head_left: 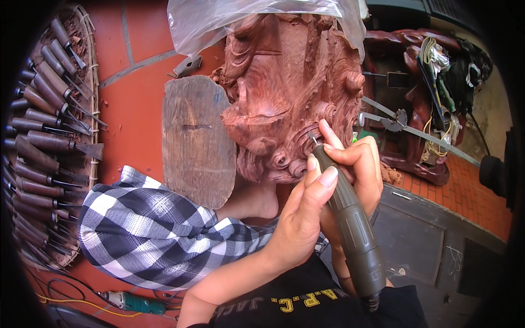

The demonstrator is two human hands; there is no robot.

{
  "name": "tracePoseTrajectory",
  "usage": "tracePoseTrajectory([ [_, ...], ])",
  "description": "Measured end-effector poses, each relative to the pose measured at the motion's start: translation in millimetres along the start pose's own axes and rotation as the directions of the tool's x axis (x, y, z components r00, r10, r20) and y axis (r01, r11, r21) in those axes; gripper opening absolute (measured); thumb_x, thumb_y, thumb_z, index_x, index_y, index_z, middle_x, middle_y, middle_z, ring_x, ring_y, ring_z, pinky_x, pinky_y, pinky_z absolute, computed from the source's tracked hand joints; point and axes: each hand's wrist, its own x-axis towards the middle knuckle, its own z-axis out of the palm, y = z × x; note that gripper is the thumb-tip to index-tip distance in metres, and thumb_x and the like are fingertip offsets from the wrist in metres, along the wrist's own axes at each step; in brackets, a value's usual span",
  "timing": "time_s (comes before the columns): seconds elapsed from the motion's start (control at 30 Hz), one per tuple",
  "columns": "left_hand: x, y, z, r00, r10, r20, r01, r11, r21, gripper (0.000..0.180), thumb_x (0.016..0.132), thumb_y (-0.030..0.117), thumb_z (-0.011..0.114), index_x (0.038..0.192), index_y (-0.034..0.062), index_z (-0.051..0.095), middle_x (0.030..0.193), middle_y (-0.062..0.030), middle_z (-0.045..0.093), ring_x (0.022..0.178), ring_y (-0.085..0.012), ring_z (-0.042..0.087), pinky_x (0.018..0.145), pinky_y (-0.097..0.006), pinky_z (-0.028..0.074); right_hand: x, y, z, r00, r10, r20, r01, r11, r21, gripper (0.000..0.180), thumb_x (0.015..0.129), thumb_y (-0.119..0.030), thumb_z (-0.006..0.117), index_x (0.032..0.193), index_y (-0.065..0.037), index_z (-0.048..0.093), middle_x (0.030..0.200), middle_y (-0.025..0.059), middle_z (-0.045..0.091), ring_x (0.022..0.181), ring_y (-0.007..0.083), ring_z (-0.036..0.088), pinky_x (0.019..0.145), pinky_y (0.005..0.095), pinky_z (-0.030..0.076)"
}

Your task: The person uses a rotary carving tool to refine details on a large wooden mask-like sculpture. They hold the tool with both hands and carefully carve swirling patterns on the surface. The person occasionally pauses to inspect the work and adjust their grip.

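A dark olive rotary carving tool (350, 218) slants up and leftward, its thin metal bit (313, 136) at the swirled lower part of a reddish wood carving (306, 76). My right hand (361, 169) wraps round the tool's front end, with the index finger stretched along near the bit, by the wood. From the lower left, my left hand (301, 218) closes on the tool's left side, thumb and fingertips pressed close to its neck. Some of the fingers of both hands are hidden behind the tool. Clear plastic sheeting (202, 27) covers the carving's far end.
A worn wooden board (199, 142) lies left of the carving, beside my checkered trouser leg (153, 229). Several chisels (49, 139) fill a woven basket (93, 109) at far left. A teal power tool (142, 302) and cables lie lower left. Right stands a dark cabinet (410, 218).
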Motion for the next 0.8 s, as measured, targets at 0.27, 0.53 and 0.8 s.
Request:
tracePoseTrajectory([
  [0.27,-3.7,-4.4,-4.1,0.999,0.036,-0.009,-0.036,0.999,-0.024,0.052,0.099,0.043,0.041,0.133,0.0032,0.040,0.125,-0.0092,0.051,0.118,-0.0158,0.051,0.102,-0.032,0.040,-3.6,0.9,0.7,0.997,-0.045,0.058,0.046,0.999,-0.012,0.017,0.074,0.008,0.070,0.085,0.007,0.057,0.077,0.0126,0.044,0.067,0.0200,0.049,0.096,0.0522,0.054],
  [0.53,-1.2,-1.8,-0.1,0.999,0.032,0.018,-0.033,0.997,0.074,0.053,0.099,0.041,0.043,0.136,0.0042,0.037,0.126,-0.0088,0.050,0.121,-0.0165,0.048,0.106,-0.033,0.036,-3.4,2.0,-0.2,0.999,0.007,-0.035,-0.005,0.998,0.063,0.016,0.074,0.006,0.069,0.083,0.006,0.057,0.078,0.0131,0.044,0.069,0.0205,0.051,0.094,0.0504,0.056],
  [0.8,-3.9,-4.5,-6.4,1.000,0.025,-0.005,-0.026,1.000,-0.015,0.054,0.099,0.042,0.043,0.138,0.0066,0.034,0.126,-0.0094,0.050,0.120,-0.0169,0.049,0.104,-0.034,0.039,-3.7,0.8,1.9,0.997,-0.074,0.035,0.075,0.997,-0.018,0.017,0.074,0.009,0.070,0.084,0.006,0.057,0.076,0.0127,0.044,0.068,0.0208,0.051,0.095,0.0518,0.054],
])
